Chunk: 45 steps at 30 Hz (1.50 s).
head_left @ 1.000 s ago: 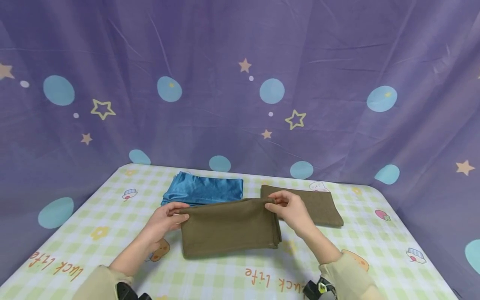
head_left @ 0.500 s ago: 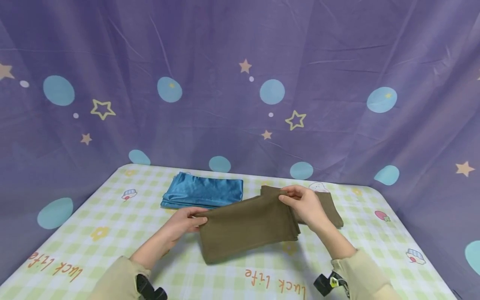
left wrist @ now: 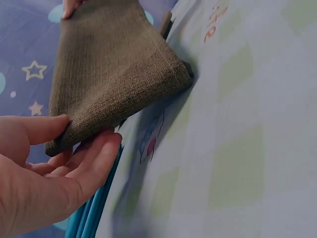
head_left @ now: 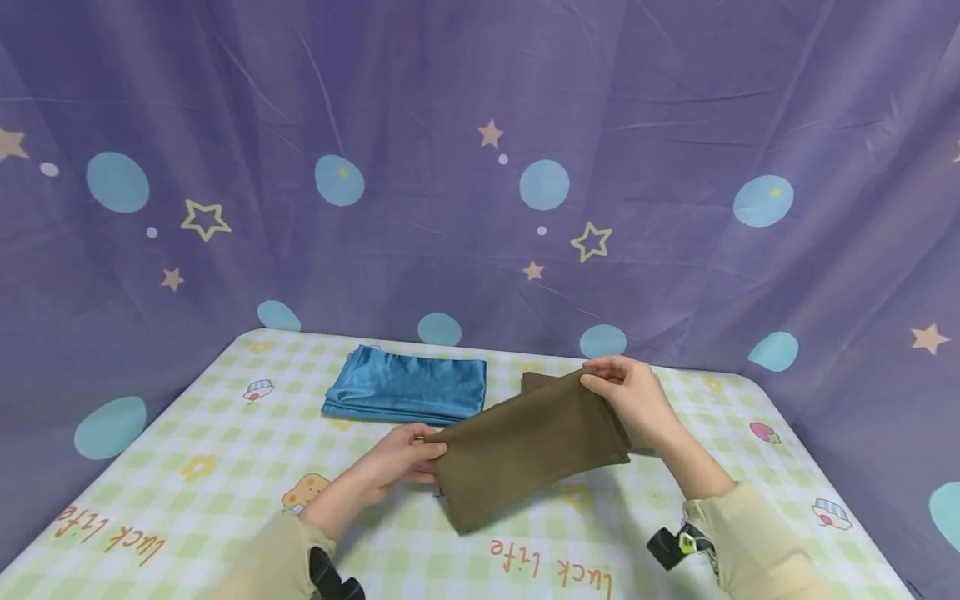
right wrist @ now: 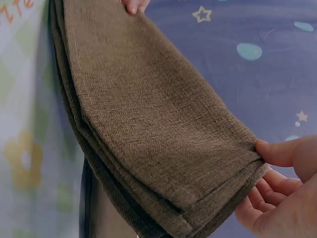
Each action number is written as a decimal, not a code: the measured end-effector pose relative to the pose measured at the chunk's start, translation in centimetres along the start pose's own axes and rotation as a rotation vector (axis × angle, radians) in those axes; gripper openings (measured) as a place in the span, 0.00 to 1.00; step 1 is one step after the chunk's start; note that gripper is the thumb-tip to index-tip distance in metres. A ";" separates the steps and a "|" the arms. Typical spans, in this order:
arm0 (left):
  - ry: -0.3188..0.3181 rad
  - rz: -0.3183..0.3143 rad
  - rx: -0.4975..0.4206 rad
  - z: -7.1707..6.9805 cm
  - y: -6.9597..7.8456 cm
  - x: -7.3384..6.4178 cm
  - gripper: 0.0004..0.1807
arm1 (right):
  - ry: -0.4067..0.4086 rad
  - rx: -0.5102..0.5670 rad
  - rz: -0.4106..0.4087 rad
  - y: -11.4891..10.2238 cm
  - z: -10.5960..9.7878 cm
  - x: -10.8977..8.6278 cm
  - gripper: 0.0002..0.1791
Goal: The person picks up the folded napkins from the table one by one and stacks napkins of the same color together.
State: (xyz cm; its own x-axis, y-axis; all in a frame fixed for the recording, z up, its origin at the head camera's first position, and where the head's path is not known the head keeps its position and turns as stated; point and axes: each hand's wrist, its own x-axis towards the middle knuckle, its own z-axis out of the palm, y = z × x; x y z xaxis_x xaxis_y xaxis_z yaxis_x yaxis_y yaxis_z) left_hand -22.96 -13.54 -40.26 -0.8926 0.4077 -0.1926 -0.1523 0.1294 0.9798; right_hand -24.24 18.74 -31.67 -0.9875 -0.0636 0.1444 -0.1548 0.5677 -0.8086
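Between both hands hangs a folded brown cloth, slanting up toward the right in the head view. My left hand pinches its upper left corner, thumb on the near face and fingers behind. In the left wrist view the thumb lies on the cloth's edge. My right hand pinches the upper right corner, held higher than the left. Several stacked layers show along the cloth's right end in the right wrist view. Behind it, a second folded brown cloth lies on the table, mostly hidden by the held one.
A shiny blue folded cloth lies at the back left of the table, just beyond my left hand. The table wears a green-checked cover with printed pictures and lettering. A purple curtain with stars and dots rises behind its back edge.
Both hands have carried the held cloth to the right. Its right end has risen and its left end has dropped, and it now covers most of the second brown cloth.
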 end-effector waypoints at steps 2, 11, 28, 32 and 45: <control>-0.010 -0.003 -0.004 0.6 0.1 0.2 0.13 | 0.008 -0.018 0.003 0.3 -0.5 0.3 0.19; 0.051 -0.010 -0.038 3.1 0.6 1.9 0.18 | 0.062 -0.097 0.023 1.5 -2.2 1.3 0.20; 0.082 0.033 -0.153 6.2 1.1 5.3 0.21 | 0.135 -0.176 0.138 3.7 -4.8 2.4 0.24; 0.082 0.041 -0.159 6.8 1.9 5.9 0.22 | 0.165 -0.184 0.149 4.5 -5.3 2.8 0.24; 0.119 0.160 -0.201 7.9 3.2 7.5 0.19 | 0.223 -0.175 0.192 7.1 -6.0 3.8 0.24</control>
State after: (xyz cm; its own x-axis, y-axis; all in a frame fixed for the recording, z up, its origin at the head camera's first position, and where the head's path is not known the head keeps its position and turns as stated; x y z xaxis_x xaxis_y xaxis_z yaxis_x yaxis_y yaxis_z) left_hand -26.77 -2.89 -38.97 -0.9537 0.2982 -0.0384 -0.0757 -0.1146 0.9905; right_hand -28.89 27.50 -33.43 -0.9640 0.2284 0.1359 0.0600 0.6852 -0.7259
